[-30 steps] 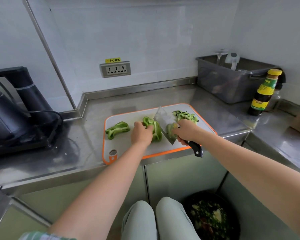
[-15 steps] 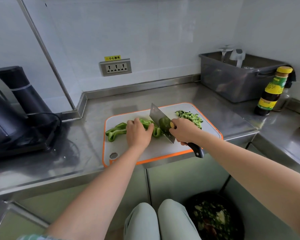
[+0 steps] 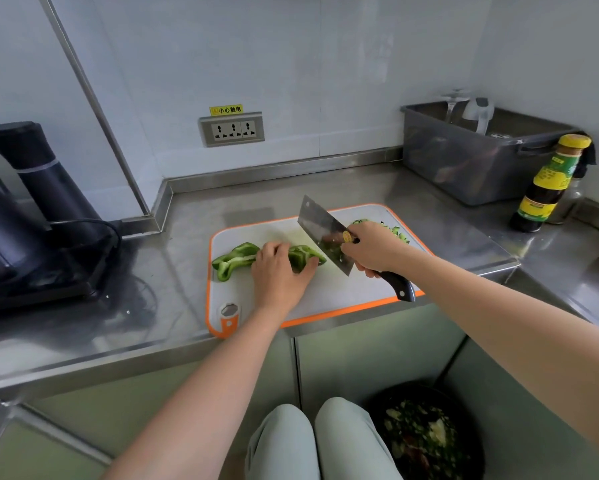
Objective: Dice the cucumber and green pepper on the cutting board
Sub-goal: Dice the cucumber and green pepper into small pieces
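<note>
- On the desk (image 3: 325, 187), at its front edge, the white, orange-rimmed board (image 3: 325, 294) is carrying the pepper (image 3: 234, 259), which is lying in long green pieces across its left and middle.
- The left hand (image 3: 279, 277) is pressing down on the pepper, its fingers (image 3: 273, 249) curling over the right-hand piece and hiding that piece's middle.
- The right hand (image 3: 374, 249) is gripping the knife (image 3: 320, 225), its fingers wrapping tight round the black handle just behind the blade.
- The blade is standing tilted just beside the pepper's right end. I cannot tell whether its edge is touching the pepper.
- The diced cucumber (image 3: 399, 232) is sitting in a heap at the board's far right corner, and the right hand is blocking most of it.
- A black appliance (image 3: 31, 202) with a cord is standing well to the left of the board.
- A socket (image 3: 232, 129) is sitting on the wall behind.
- A grey tub (image 3: 471, 168) is standing at the far right, with a yellow-capped bottle (image 3: 547, 183) just beside it.
- A bin (image 3: 426, 439) of scraps is standing on the floor under the right arm.
</note>
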Available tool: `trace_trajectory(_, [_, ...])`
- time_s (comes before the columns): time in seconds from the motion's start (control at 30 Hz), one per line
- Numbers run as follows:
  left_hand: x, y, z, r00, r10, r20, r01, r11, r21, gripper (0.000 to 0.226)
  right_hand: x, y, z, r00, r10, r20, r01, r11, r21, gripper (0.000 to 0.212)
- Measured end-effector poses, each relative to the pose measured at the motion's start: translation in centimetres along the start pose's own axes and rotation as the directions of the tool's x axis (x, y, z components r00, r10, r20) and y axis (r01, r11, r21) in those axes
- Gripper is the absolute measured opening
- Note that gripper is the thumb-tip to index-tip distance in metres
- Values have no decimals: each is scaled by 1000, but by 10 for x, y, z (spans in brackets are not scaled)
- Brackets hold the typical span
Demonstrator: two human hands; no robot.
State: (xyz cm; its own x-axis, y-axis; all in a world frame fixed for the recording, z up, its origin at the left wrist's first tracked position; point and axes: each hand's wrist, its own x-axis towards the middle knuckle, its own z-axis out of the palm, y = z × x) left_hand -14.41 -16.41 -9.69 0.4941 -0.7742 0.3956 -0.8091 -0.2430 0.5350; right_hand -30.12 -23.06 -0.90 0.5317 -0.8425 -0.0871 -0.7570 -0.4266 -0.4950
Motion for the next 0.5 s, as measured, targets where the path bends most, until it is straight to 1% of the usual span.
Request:
trace_trajectory(0.07, [0, 0, 2, 1000, 8, -7, -8, 1000, 10, 54, -1, -6, -4, 1000, -6, -8, 6, 999, -35, 16])
trace_trajectory(0.13, [0, 0, 3, 1000, 15, -12, -15, 1000, 16, 51, -2, -11, -5, 1000, 4, 19, -2, 996, -91, 19])
trace_trajectory(0.23, [-2, 0, 3, 999, 22, -26, -22, 1000, 7, 48, -6, -14, -1, 998, 16, 58, -8, 992, -128, 14])
trace_trajectory(0.5, [-4, 3, 0, 1000, -2, -3, 2, 998, -64, 47, -13, -16, -1, 998, 27, 53, -19, 988, -151, 11])
